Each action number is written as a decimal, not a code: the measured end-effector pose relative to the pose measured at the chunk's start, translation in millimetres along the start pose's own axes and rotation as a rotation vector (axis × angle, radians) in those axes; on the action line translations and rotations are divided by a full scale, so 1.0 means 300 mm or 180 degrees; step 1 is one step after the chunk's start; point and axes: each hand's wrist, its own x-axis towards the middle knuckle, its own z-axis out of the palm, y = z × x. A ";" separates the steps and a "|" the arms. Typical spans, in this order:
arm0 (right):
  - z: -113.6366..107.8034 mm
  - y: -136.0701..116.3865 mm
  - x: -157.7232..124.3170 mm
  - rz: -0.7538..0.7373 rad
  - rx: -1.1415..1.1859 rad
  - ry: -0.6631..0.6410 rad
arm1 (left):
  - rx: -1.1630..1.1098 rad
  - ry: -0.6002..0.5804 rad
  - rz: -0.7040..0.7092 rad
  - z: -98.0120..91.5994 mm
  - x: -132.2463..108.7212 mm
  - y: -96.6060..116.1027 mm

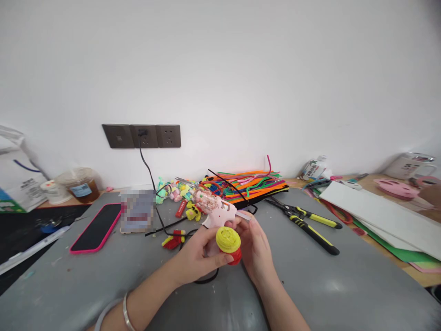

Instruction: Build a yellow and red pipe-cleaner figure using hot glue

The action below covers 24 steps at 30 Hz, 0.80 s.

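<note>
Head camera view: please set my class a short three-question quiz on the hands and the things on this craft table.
1. True or false: the phone lies to the left of the pliers.
2. What do the left hand and the right hand hold between them?
A. a yellow-and-red coiled piece
B. a pair of scissors
C. a mug
3. Fill in the gap: the black cable runs up to the ___ on the wall.

Key:
1. True
2. A
3. socket
</note>
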 end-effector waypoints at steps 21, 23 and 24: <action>-0.023 -0.008 -0.022 0.0438 0.0088 -0.0374 | 0.0353 -0.0354 0.0355 -0.004 -0.004 0.042; -0.021 -0.019 -0.022 0.0529 0.0203 -0.0343 | 0.0331 -0.0395 0.0368 -0.003 -0.003 0.047; -0.018 -0.024 -0.022 0.0576 0.0239 -0.0331 | 0.0324 -0.0425 0.0366 -0.002 -0.003 0.049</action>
